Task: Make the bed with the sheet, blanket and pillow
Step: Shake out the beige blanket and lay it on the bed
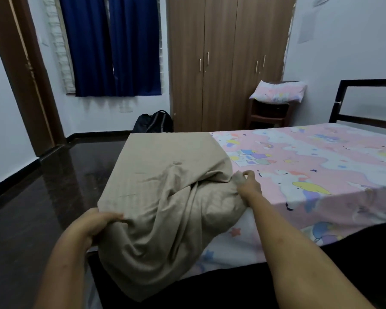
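- left hand (91,228): fingers curled tight round the near-left bunch of the beige cotton blanket (165,175).
- right hand (250,185): thumb and fingers pinch a fold at the blanket's right edge, just above the sheet.
- blanket: far part flat and folded, near part crumpled, hanging over the bed's near corner.
- pink cartoon-print sheet (321,157): spread flat over the mattress, overhanging the near side.
- matching pink pillow (279,92): off the bed, on a small dark brown table (265,118) beside the brown wooden wardrobe (227,63).
- black backpack (154,122): on the floor below the dark blue curtains (112,45).
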Tool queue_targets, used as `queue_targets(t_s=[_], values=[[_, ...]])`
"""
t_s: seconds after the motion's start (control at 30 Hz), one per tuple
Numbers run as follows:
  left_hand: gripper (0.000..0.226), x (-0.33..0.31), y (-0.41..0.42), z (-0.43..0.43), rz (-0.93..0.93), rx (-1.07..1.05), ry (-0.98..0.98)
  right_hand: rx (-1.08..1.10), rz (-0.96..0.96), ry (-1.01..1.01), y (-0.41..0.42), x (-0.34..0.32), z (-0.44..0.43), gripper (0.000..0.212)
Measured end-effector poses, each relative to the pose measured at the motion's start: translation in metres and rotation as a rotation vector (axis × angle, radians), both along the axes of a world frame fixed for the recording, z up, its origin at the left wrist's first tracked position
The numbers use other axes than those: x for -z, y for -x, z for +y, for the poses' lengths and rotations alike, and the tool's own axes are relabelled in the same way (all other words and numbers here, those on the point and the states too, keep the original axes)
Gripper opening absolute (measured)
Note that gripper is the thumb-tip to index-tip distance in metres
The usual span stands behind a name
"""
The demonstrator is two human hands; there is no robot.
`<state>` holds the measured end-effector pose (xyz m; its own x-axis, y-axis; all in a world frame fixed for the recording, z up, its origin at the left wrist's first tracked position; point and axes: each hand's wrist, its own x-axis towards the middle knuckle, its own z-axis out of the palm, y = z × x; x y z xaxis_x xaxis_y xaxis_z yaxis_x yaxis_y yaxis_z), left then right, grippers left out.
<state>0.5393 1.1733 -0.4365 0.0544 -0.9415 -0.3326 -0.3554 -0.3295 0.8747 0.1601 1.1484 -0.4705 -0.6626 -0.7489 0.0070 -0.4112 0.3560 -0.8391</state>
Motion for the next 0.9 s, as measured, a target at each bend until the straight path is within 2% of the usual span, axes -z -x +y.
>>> queue_targets(t_s=[0.1, 0.13, 0.2, 0.23, 0.27, 0.3, 0.37, 0.43, 0.47, 0.53, 0.57, 0.6, 0.63, 0.77, 0.9], values=[[0.027, -0.002, -0.001, -0.004, -0.155, -0.010, 0.043, 0.096, -0.164, 0.315, -0.005, -0.018, 0.009, 0.016], [0.030, -0.007, -0.001, -0.006, -0.199, -0.008, 0.055, 0.157, -0.186, 0.419, -0.004, -0.028, 0.016, 0.016], [0.048, -0.018, 0.001, -0.012, -0.316, -0.052, 0.075, 0.236, -0.220, 0.586, 0.002, -0.046, 0.035, 0.024], [0.062, -0.023, 0.004, -0.015, -0.400, -0.080, 0.099, 0.218, -0.224, 0.598, 0.007, -0.051, 0.047, 0.024], [0.074, -0.027, 0.010, -0.015, -0.477, -0.101, 0.130, 0.160, -0.210, 0.533, 0.011, -0.053, 0.061, 0.019], [0.081, -0.028, 0.019, -0.015, -0.558, -0.119, 0.176, 0.062, -0.183, 0.374, 0.015, -0.052, 0.078, 0.013], [0.085, -0.030, 0.045, -0.010, -0.705, -0.107, 0.275, -0.152, -0.138, -0.159, 0.022, -0.045, 0.109, 0.005], [0.084, -0.029, 0.082, -0.004, -0.746, 0.053, 0.346, -0.276, -0.097, -0.606, 0.028, -0.036, 0.126, 0.004], [0.084, -0.023, 0.101, -0.004, -0.763, 0.173, 0.374, -0.300, -0.041, -0.722, 0.030, -0.032, 0.127, 0.010], [0.083, -0.008, 0.136, -0.002, -0.773, 0.382, 0.421, -0.213, 0.165, -0.722, 0.038, -0.024, 0.114, 0.044], [0.080, -0.001, 0.152, 0.000, -0.771, 0.446, 0.455, -0.095, 0.245, -0.629, 0.042, -0.020, 0.104, 0.066], [0.077, 0.006, 0.166, 0.003, -0.781, 0.489, 0.492, 0.025, 0.269, -0.518, 0.040, -0.021, 0.096, 0.077], [0.075, 0.011, 0.179, 0.006, -0.803, 0.513, 0.536, 0.105, 0.271, -0.414, 0.039, -0.020, 0.087, 0.079], [0.071, 0.029, 0.207, 0.006, -0.889, 0.530, 0.657, 0.107, 0.199, -0.437, 0.016, -0.003, 0.059, 0.079], [0.070, 0.047, 0.221, 0.009, -0.929, 0.528, 0.766, 0.210, 0.397, -0.312, 0.010, 0.024, 0.050, 0.036]])
